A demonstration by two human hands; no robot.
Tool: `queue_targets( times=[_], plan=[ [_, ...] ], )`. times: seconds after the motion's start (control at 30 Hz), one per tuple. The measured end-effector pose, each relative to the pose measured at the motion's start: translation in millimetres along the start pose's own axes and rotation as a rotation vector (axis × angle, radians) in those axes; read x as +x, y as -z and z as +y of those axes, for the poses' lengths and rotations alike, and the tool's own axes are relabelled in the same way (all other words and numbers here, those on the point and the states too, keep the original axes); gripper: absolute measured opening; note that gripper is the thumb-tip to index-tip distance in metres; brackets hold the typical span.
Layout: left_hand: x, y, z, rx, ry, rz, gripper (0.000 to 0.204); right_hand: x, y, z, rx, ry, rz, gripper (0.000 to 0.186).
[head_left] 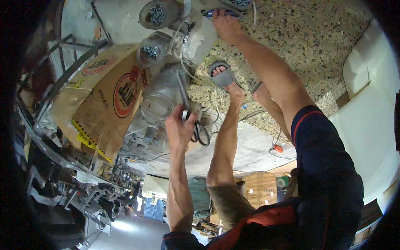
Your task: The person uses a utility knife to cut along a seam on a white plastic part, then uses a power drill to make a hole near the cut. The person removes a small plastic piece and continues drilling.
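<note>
My left hand (180,127) is closed around a pair of scissors (183,93). Their grey blades point away from me, and black handle loops show beside my fingers. Just beyond that hand lies a large clear jar (160,102) with its round mouth facing me. My right hand (227,26) reaches far forward, its fingers closed on a slim blue object (221,13) whose kind I cannot make out. Close to it, at the top edge, is a jar of screws (241,3). Two more jars of screws, one farther (156,15) and one nearer (152,51), stand to the left.
A large cardboard box (110,98) stands at the left beside a curved metal frame (33,129). Pale cables (183,62) run past the jars over the speckled floor (291,33). My sandalled foot (223,73) is between my arms. A white padded seat (368,125) is at the right.
</note>
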State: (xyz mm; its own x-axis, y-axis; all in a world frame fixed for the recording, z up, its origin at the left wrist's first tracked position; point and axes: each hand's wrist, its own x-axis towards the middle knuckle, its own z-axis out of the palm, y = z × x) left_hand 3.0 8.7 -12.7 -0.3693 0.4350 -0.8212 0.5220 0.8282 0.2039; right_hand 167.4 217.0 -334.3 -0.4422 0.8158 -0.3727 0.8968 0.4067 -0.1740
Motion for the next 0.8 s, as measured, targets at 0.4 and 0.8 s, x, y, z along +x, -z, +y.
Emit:
queue_targets(
  times=[0.4, 0.8],
  plan=[
    [66, -5, 21, 0.043, -0.164, 0.437, 0.039, 29, 56, -10, 0.151, 0.151, -0.378, 0.024],
    [-264, 152, 195, -0.536, -0.270, 0.083, 0.027, -286, 306, 47, 2.010, -0.761, -0.667, 0.033]
  ],
)
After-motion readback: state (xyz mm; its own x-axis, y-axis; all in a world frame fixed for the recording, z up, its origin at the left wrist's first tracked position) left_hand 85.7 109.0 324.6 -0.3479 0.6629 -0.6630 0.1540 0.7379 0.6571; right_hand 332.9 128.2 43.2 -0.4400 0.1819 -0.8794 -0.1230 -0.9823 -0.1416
